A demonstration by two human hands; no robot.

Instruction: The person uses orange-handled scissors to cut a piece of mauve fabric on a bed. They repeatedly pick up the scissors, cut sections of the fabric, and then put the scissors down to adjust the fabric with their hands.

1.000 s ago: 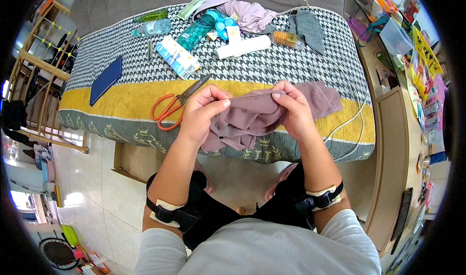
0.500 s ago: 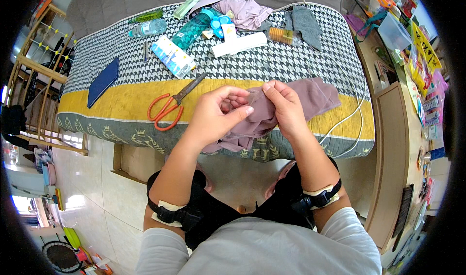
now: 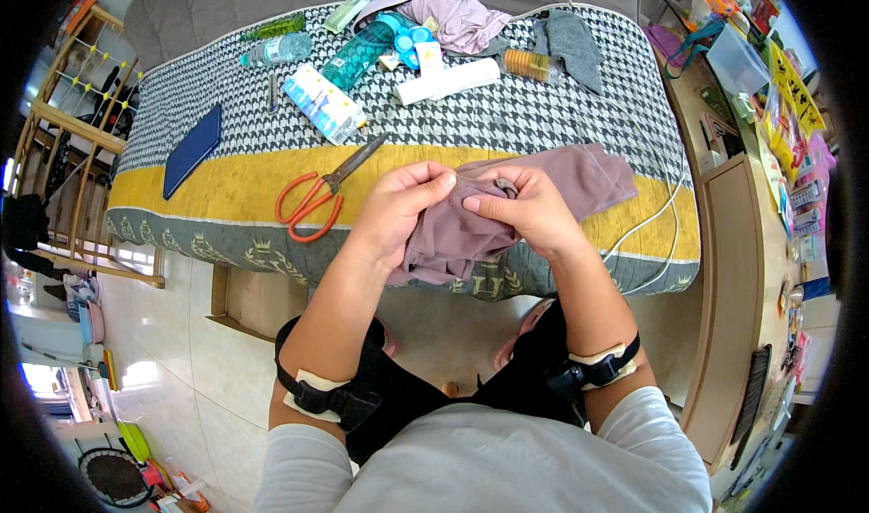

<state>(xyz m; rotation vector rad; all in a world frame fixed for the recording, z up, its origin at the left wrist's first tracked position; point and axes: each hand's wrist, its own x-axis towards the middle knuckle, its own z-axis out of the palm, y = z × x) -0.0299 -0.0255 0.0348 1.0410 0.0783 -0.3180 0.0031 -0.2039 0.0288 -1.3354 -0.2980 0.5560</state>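
Note:
A mauve piece of thin fabric [image 3: 463,232], likely a garment, is bunched up between my two hands over the bed's near edge. My left hand [image 3: 403,207] pinches a fold of it between thumb and fingers. On the other side my right hand [image 3: 525,207] grips the cloth, thumb pressed on top; a small dark grey bit shows at its fingertips, too small to make out. The cloth's far end lies flat to the right on the yellow band. Just left of my left hand, scissors [image 3: 330,187] with orange handles lie on the bedspread.
The bed [image 3: 244,165] also bears a dark blue notebook [image 3: 193,151], a blue-and-white package [image 3: 324,104], a white roll [image 3: 448,82], a teal bottle [image 3: 362,53] and a grey cloth [image 3: 570,52]. White cable [image 3: 672,207] hangs over its right side. A wooden cabinet [image 3: 729,287] stands right.
My left hand has closed from a looser curl to a pinch on the fabric. My right hand has turned and moved slightly lower, shifting the folds between the hands.

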